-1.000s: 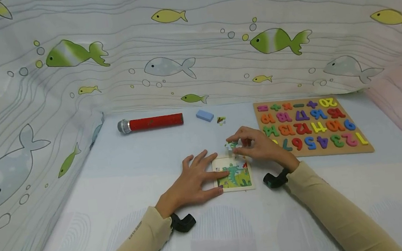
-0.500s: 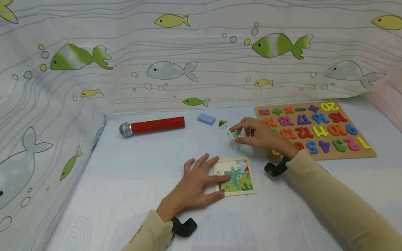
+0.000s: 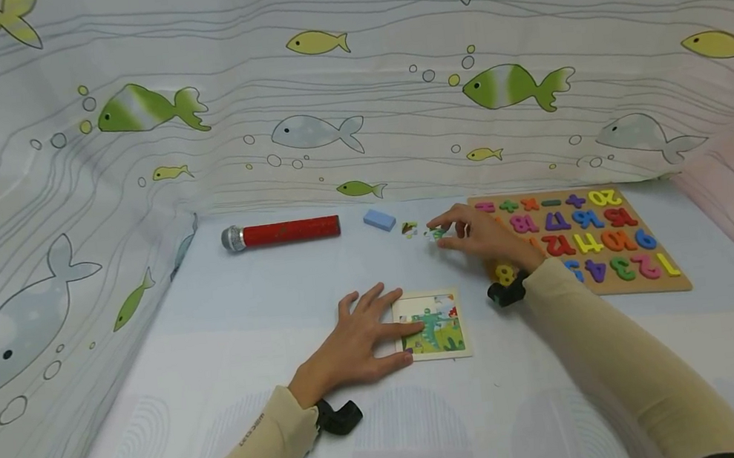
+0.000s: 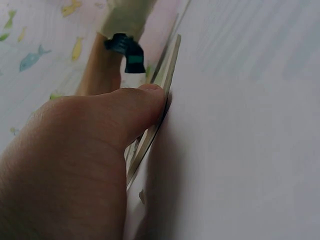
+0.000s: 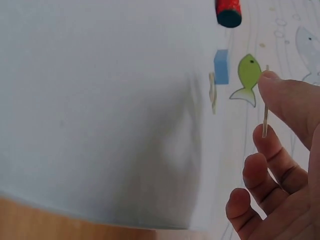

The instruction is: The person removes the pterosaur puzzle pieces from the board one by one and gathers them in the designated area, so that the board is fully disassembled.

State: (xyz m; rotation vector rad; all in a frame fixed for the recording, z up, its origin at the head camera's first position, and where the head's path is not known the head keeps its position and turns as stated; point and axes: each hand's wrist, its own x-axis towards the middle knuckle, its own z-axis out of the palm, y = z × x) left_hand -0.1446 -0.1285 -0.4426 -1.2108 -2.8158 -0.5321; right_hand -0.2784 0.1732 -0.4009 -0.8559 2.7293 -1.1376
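My left hand (image 3: 359, 342) lies spread with its fingers over the left side of a small wooden jigsaw puzzle (image 3: 420, 304) showing a green dinosaur. In the left wrist view its thumb (image 4: 142, 102) presses on the edge of the puzzle's frame (image 4: 173, 62). Beyond the puzzle, my right hand (image 3: 485, 235) pinches a small jigsaw piece (image 3: 437, 233) between thumb and fingertip. Seen edge-on in the right wrist view, that held piece (image 5: 265, 117) is thin and pale. Just left of it, a second jigsaw piece (image 3: 410, 230) lies on the table.
A blue block (image 3: 379, 219) and a red microphone (image 3: 290, 231) lie along the back of the table. At the right stands a board (image 3: 645, 287) of coloured numbers, partly under my right forearm. Fish-patterned cloth (image 3: 398, 143) rises behind and at the sides.
My right hand has moved from over the puzzle's far edge backward and to the right, still pinching the piece. My left hand has stayed on the puzzle.
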